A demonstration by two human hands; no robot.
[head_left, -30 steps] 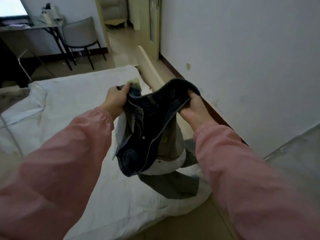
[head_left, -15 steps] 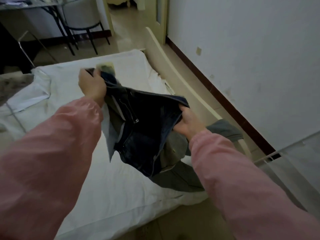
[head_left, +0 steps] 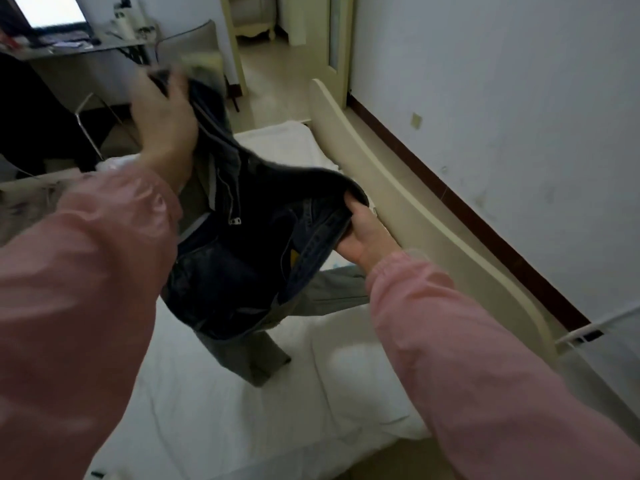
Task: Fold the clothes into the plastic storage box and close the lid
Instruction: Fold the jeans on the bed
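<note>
Above the white bed (head_left: 225,410), I hold the dark denim jeans (head_left: 242,244) in the air by the waistband. My left hand (head_left: 166,123) is raised high, fingers curled round one waistband end; blur hides finer detail. My right hand (head_left: 360,237) sits lower, gripping the opposite end. A grey garment (head_left: 332,289) lies on the mattress beneath the jeans. A cream bed frame (head_left: 408,216) runs along the right side.

Loose pink sleeves (head_left: 485,358) (gathered cuffs (head_left: 398,268))
</note>
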